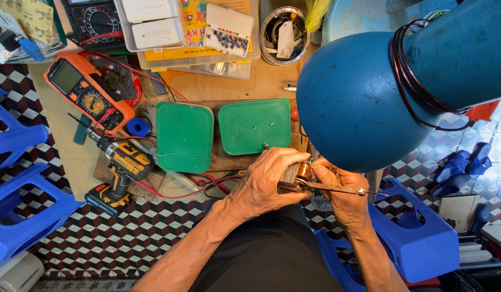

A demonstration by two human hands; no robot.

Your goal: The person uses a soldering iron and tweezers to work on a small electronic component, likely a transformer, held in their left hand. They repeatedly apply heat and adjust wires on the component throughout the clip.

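Observation:
My left hand (266,181) grips a small motor part with copper winding (303,171) at the front edge of the wooden workbench (229,86). My right hand (342,192) holds thin metal pliers (326,187), whose tips touch the winding. Both hands are close together just below the blue desk lamp shade (353,103). Part of the winding is hidden by my fingers.
Two green lids (184,136) (254,125) lie on the bench. An orange multimeter (85,89), a yellow cordless drill (121,167), red and black leads, parts boxes and a metal tin (284,35) sit behind. Blue plastic stools (23,205) (418,238) flank me on the tiled floor.

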